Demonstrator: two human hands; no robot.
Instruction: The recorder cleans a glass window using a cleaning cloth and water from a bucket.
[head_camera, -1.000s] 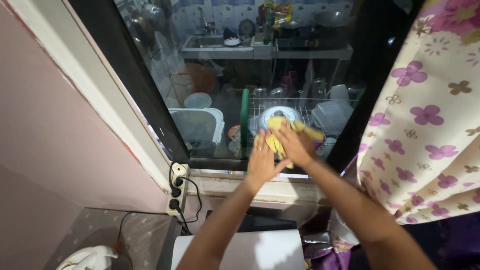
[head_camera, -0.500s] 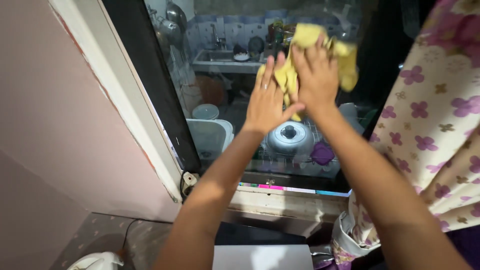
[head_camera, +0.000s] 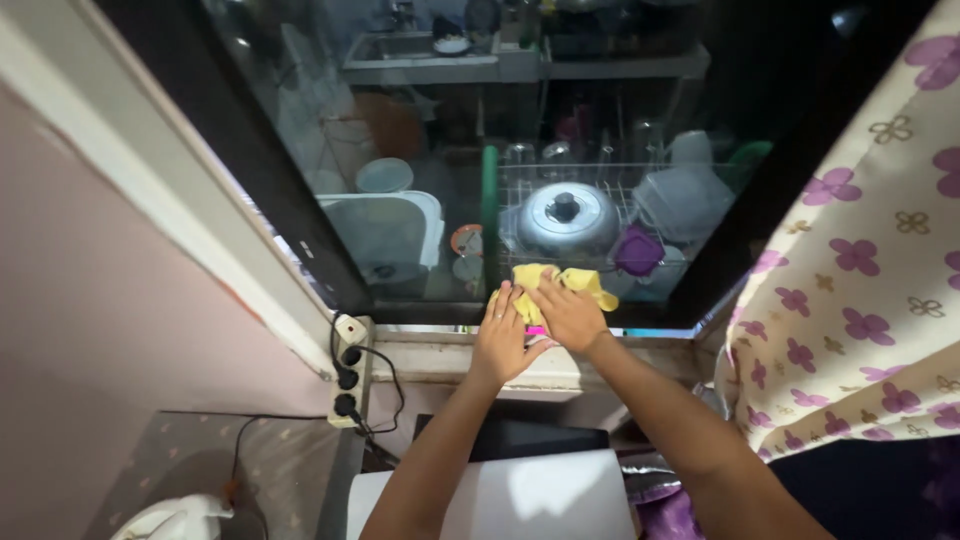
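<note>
Yellow cloth (head_camera: 560, 285) sits bunched under the right hand (head_camera: 570, 315), whose grip lies flat and spread, fingers pressing the cloth to the window glass (head_camera: 420, 150) rather than closing around it. The left hand (head_camera: 500, 340) is just beside it, palm flat and fingers together, its fingertips touching the cloth's left edge. Both hands work at the very bottom of the pane, right above the dark lower frame and the pale window sill (head_camera: 460, 362), so there is no glass left below them; above and to the left the pane is open.

The dark frame post (head_camera: 250, 170) closes the left side and a floral curtain (head_camera: 860, 280) hangs over the right edge, near the right forearm.

Through the glass one metal pot lid (head_camera: 565, 215) lies on a wire rack, one purple lid (head_camera: 637, 250) just to its right, one white tub (head_camera: 385, 235) to the left.

Below the sill, one power strip (head_camera: 347, 375) hangs at the frame corner with three dark plugs in it. One white kettle (head_camera: 170, 520) stands on the table (head_camera: 260, 470) at lower left, well apart from the hands.
</note>
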